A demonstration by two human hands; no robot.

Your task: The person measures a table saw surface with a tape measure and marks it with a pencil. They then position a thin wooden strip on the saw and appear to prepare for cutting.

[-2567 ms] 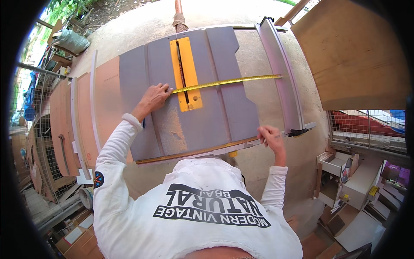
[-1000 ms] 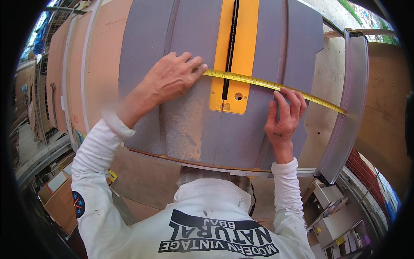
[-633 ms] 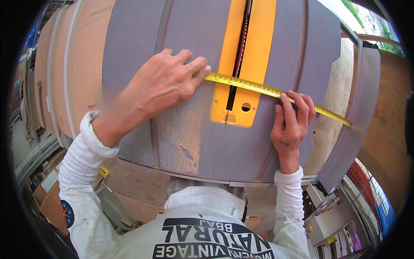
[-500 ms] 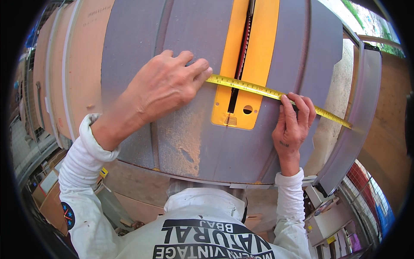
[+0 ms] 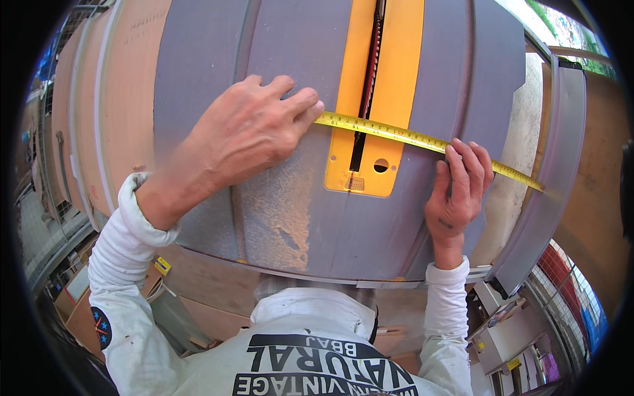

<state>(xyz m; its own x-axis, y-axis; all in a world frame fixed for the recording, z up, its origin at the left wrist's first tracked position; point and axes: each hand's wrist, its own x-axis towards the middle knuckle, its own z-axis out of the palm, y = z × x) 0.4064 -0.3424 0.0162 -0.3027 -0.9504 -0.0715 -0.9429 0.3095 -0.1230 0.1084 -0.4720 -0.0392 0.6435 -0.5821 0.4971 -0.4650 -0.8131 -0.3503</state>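
A yellow tape measure point(image 5: 383, 131) stretches across the grey table saw top point(image 5: 297, 59). It crosses the yellow insert plate point(image 5: 396, 72) and the slot with the saw blade point(image 5: 374, 59). My left hand point(image 5: 254, 129) is closed on the tape left of the plate; whatever part of it lies under the palm is hidden. My right hand point(image 5: 460, 185) rests right of the plate, its fingertips pressed on the tape with the thumb beneath. Beyond that hand the blade of the tape runs on to the grey rip fence point(image 5: 551, 178) at the right.
Sawdust point(image 5: 281, 228) lies on the near left of the saw top. Wooden boards point(image 5: 125, 99) adjoin the table at the left. Below the near edge, at lower right, stand shelves with boxes point(image 5: 508, 336). A yellow item point(image 5: 162, 265) sits at lower left.
My right hand has slid a little to the right along the tape, away from the insert plate. The left hand stays nearly in place on the tape.
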